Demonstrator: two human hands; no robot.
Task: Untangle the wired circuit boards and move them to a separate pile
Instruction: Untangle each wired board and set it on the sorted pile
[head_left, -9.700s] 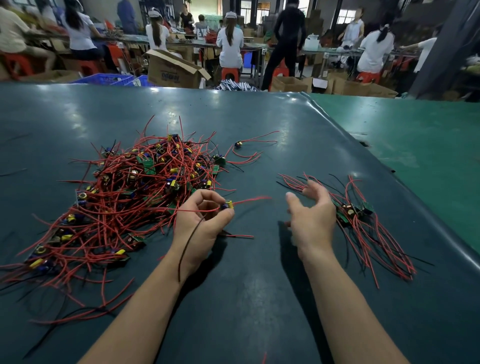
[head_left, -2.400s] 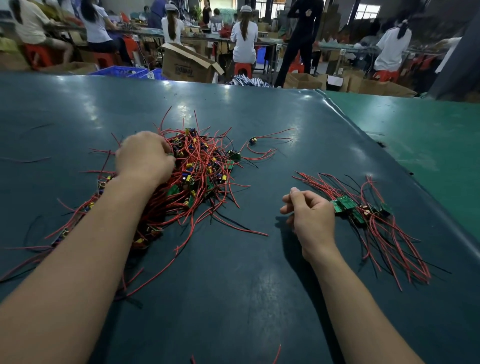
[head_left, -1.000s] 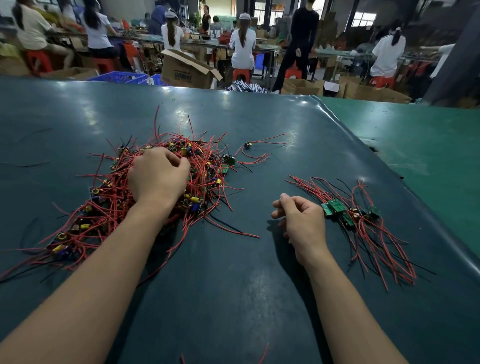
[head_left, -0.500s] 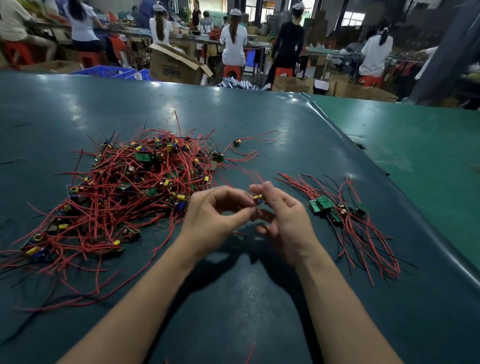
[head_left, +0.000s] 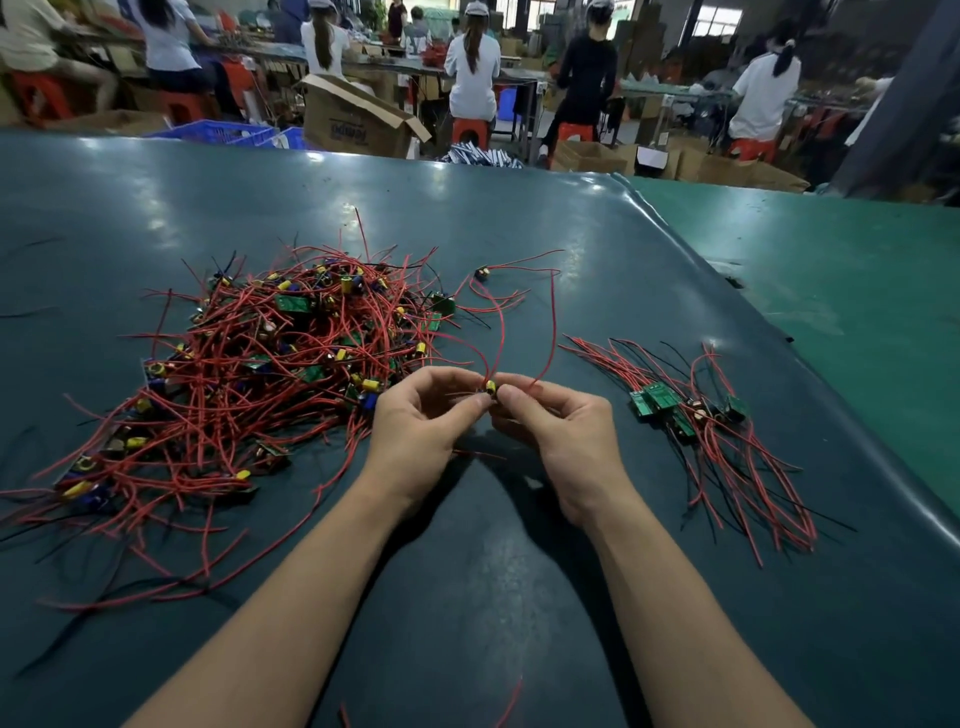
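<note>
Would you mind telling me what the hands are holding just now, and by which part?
Both the left hand and the right hand pinch one small wired circuit board at its body; its red wires arc upward.

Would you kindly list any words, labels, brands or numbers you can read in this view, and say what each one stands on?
Nothing can be read with certainty.
Cardboard box behind the table: dark print on its side, too blurred to read.
Green circuit boards in the sorted pile: any markings too small to read.
Tangled pile and the small part pinched by left hand and right hand: no legible text.
</note>
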